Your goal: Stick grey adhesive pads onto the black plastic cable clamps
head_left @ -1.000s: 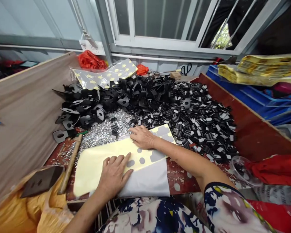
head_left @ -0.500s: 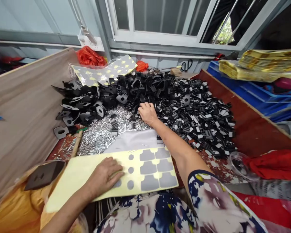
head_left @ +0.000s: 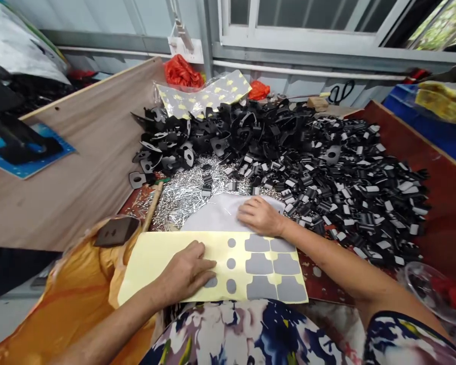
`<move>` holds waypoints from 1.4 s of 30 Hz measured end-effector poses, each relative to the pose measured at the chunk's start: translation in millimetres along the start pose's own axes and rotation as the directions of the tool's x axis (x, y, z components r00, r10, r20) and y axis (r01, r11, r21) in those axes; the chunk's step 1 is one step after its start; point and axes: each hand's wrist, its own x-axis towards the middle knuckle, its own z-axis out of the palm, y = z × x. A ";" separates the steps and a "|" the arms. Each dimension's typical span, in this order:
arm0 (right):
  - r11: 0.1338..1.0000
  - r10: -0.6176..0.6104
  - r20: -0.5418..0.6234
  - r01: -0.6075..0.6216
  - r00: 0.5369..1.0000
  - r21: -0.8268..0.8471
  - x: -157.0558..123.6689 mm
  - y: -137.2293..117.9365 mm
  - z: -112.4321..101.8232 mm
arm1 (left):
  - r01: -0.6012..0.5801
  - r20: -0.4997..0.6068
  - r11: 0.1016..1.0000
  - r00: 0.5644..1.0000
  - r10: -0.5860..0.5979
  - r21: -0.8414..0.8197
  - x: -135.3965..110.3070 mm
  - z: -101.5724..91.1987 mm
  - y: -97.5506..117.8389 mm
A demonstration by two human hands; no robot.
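Note:
A pale yellow backing sheet [head_left: 152,258] lies across my lap edge, with several grey stickers [head_left: 273,263] on its right part. My left hand [head_left: 186,271] rests flat on the sheet, fingertips by the small round stickers. My right hand [head_left: 260,215] sits knuckles up on a grey-white cloth [head_left: 213,218] just above the sheet, fingers curled under; what they hold, if anything, is hidden. Behind it spreads a big pile of black plastic clips [head_left: 327,172], and a heap of small silver pins [head_left: 182,195] lies to its left.
A wooden-handled hammer [head_left: 152,203] and a dark flat block [head_left: 116,230] lie left of the sheet, above an orange bag [head_left: 79,284]. A wooden board [head_left: 79,147] walls the left, a red-brown board [head_left: 441,172] the right. Bagged sticker sheets [head_left: 205,94] and scissors [head_left: 340,91] lie at the back.
My right hand reached into the black clip pile, then came back to the cloth above the sheet. The yellow sheet slid nearer to me under my left hand. The view turned left.

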 end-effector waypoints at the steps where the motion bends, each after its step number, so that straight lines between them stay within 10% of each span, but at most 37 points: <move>1: 0.997 -0.072 0.052 0.071 0.996 0.029 -0.1 -0.5 1.8 | 0.006 -0.007 1.000 1.000 -0.006 -0.005 1.7 -0.9 0.7; 6: 0.991 -0.132 0.152 0.129 0.980 0.029 39.7 36.9 5.9 | 0.011 0.018 1.000 1.000 -0.011 -0.028 7.3 1.6 -0.2; 11: 0.987 0.084 -0.126 -0.100 0.988 -0.127 91.3 63.5 -7.7 | 0.030 0.006 0.999 1.000 -0.030 0.014 8.0 -2.8 8.2; 16: 0.918 -0.391 0.100 0.395 0.915 -0.028 94.4 15.6 18.5 | -0.036 -0.162 0.998 0.986 0.042 0.043 24.6 6.6 24.1; 21: 0.953 0.087 -0.057 -0.100 0.995 -0.287 79.0 53.0 -6.3 | -0.195 -0.117 0.954 0.967 0.226 0.229 48.5 30.6 22.1; 23: 0.891 0.291 -0.232 -0.351 0.928 -0.286 60.6 74.6 -37.7 | -0.195 -0.062 0.939 0.973 0.221 0.282 55.7 38.5 19.5; 28: 0.548 0.714 -0.438 -0.825 0.547 -0.137 -11.1 103.6 -81.0 | -0.178 0.085 0.924 0.984 0.158 0.339 64.7 42.8 0.0; 32: 0.555 0.783 -0.302 -0.830 0.543 -0.052 -49.1 117.0 -72.2 | -0.072 0.132 0.952 0.991 0.034 0.298 61.0 15.7 -43.0; 37: 0.461 0.711 -0.574 -0.885 0.407 -0.057 -60.2 94.0 -80.4 | 0.137 0.081 0.967 0.984 -0.157 0.216 56.5 -26.7 -65.7; 40: 0.592 0.574 -0.637 -0.798 0.515 -0.112 -48.7 35.5 -78.5 | 0.348 -0.103 0.908 0.920 -0.378 -0.233 71.5 -29.6 -31.9; 42: 0.740 0.478 -0.595 -0.661 0.647 -0.124 -31.1 -16.8 -63.1 | 0.348 0.010 0.598 0.869 -0.494 -0.722 85.9 -23.9 -0.7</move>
